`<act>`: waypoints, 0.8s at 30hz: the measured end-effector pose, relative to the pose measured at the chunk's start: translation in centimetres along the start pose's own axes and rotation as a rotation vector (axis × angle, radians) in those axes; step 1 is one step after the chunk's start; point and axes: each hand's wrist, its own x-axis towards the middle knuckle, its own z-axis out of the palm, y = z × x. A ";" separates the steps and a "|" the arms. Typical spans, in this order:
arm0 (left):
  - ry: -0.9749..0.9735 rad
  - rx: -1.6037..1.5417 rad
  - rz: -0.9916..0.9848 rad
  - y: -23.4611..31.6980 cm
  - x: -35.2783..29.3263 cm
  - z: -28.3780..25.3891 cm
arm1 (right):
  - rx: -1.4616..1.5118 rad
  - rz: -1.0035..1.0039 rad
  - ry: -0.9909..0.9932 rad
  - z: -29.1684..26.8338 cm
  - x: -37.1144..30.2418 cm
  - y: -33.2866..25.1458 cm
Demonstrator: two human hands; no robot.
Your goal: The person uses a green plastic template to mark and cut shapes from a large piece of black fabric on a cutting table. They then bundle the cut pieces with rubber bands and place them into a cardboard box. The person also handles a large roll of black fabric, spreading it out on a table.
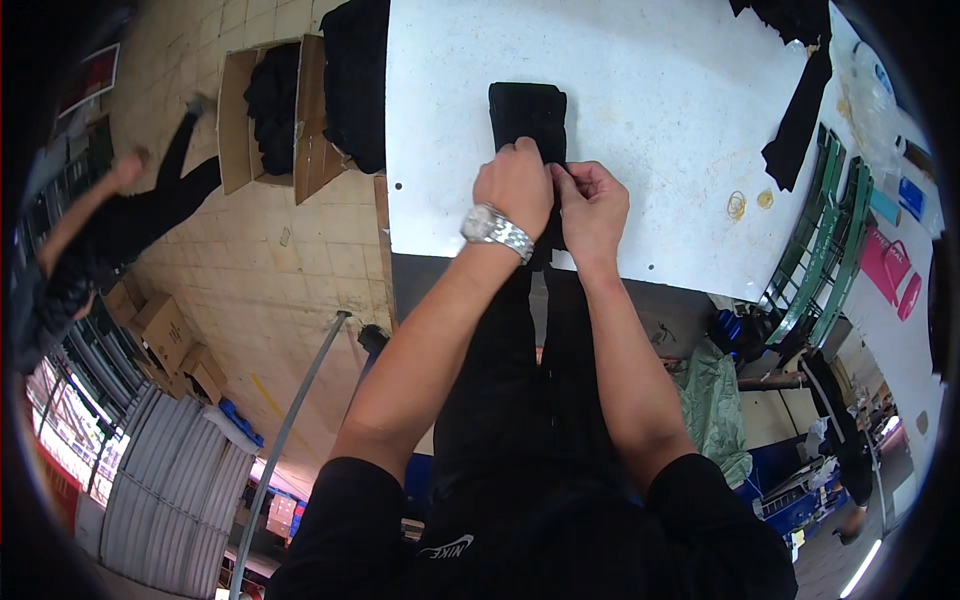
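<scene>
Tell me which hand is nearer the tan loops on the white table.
Right. The right hand is at the right edge of the folded black cloth, left of the tan loops. The left hand is on the cloth, farther left of them.

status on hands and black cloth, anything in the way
Left hand curled on cloth, right hand at its right edge. Cloth folded long and narrow, on table. Yellow bands off right, not blocking.
</scene>
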 end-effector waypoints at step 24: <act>-0.113 -0.327 0.097 -2.4 -0.2 -1.8 | -0.195 -0.219 0.032 0.6 -0.7 -2.0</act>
